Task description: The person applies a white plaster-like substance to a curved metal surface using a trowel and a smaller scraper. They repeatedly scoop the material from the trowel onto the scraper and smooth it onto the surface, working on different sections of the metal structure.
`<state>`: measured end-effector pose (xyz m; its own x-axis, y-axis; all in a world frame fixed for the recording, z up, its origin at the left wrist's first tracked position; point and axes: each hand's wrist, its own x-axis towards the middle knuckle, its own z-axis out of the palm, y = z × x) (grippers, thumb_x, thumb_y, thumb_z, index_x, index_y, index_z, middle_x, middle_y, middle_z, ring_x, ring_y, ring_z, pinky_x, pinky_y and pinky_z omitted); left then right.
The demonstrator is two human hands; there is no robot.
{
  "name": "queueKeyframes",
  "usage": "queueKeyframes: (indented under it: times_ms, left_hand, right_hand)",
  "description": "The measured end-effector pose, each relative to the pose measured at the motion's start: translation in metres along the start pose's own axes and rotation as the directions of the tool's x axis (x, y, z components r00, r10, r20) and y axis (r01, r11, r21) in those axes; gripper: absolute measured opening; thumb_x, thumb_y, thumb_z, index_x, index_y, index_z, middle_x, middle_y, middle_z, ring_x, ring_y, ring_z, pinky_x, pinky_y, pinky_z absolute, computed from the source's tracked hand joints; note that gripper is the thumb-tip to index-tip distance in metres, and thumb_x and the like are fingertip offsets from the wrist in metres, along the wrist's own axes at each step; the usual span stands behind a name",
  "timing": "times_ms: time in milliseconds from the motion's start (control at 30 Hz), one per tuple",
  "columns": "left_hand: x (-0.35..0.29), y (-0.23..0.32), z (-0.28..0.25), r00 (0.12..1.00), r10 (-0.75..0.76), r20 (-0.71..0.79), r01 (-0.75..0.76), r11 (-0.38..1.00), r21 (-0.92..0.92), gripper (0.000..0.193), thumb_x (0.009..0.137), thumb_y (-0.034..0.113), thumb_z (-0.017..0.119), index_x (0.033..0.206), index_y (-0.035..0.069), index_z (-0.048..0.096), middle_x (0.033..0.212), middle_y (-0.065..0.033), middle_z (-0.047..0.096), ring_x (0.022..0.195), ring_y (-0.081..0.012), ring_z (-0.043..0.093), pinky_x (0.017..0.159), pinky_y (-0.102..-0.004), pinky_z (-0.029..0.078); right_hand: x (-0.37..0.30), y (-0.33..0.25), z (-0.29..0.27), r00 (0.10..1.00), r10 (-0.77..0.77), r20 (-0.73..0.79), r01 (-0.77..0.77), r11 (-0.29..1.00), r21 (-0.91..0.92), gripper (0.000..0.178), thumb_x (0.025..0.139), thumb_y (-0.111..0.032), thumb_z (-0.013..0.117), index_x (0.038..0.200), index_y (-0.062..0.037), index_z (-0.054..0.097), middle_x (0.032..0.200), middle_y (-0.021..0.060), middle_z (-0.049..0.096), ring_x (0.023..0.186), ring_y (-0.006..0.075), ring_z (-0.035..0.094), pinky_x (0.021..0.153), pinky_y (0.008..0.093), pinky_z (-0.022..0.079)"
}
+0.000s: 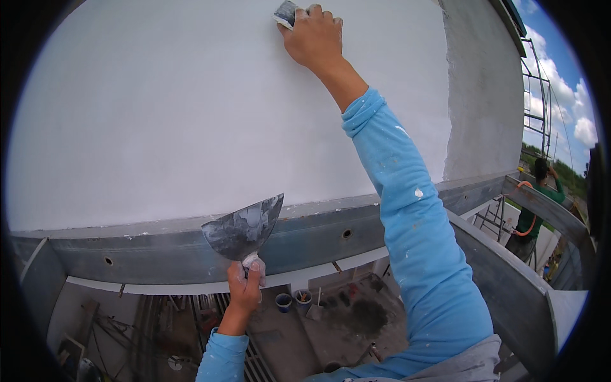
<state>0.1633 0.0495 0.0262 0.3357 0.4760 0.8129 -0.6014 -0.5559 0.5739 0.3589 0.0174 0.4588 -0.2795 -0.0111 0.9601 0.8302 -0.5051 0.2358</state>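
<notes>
My left hand point(244, 284) is closed around the handle of a wide putty knife point(244, 227). Its flared metal blade points up in front of the steel beam, streaked with pale filler, and white paste coats the fingers and handle. High on the white-coated wall point(210, 114), my right hand point(315, 37) grips a small dark flat spreader point(286, 13) with a whitish edge. The spreader is at the wall surface; my fingers hide part of it. My right arm stretches up in a paint-spotted blue sleeve point(414, 210).
A steel beam point(305, 240) runs below the wall along a narrow ledge. More beams point(503, 274) branch off at right. Far below are a floor, buckets point(284, 302) and long metal pipes. Bare grey wall point(484, 95) borders the white coat. Another person point(538, 197) in green stands near scaffolding point(538, 95).
</notes>
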Motion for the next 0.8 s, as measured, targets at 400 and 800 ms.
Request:
queueKeyframes:
  times_ms: [400, 800]
  left_hand:
    - [-0.068, 0.09, -0.036, 0.948, -0.29, -0.128, 0.247, 0.929, -0.275, 0.045, 0.103, 0.036, 0.054, 0.134, 0.005, 0.04, 0.081, -0.0056, 0.054, 0.07, -0.012, 0.052, 0.061, -0.0264, 0.044]
    - [-0.187, 0.168, -0.099, 0.68, -0.733, -0.011, 0.654, 0.613, -0.444, 0.038, 0.107, 0.039, 0.046, 0.123, 0.005, 0.052, 0.073, -0.0004, 0.05, 0.058, -0.008, 0.043, 0.052, -0.0262, 0.037]
  right_hand:
    - [-0.132, -0.121, -0.132, 0.883, 0.44, 0.165, -0.246, 0.132, 0.96, 0.016, 0.094, -0.012, 0.065, 0.088, 0.0016, 0.066, 0.078, 0.0062, 0.065, 0.062, 0.0118, 0.059, 0.054, 0.0306, 0.047]
    - [-0.371, -0.269, -0.206, 0.955, -0.069, 0.289, -0.272, -0.594, 0.757, 0.05, 0.081, -0.003, 0.078, 0.126, -0.0147, 0.063, 0.129, 0.0226, 0.059, 0.118, 0.0391, 0.06, 0.095, 0.0473, 0.053]
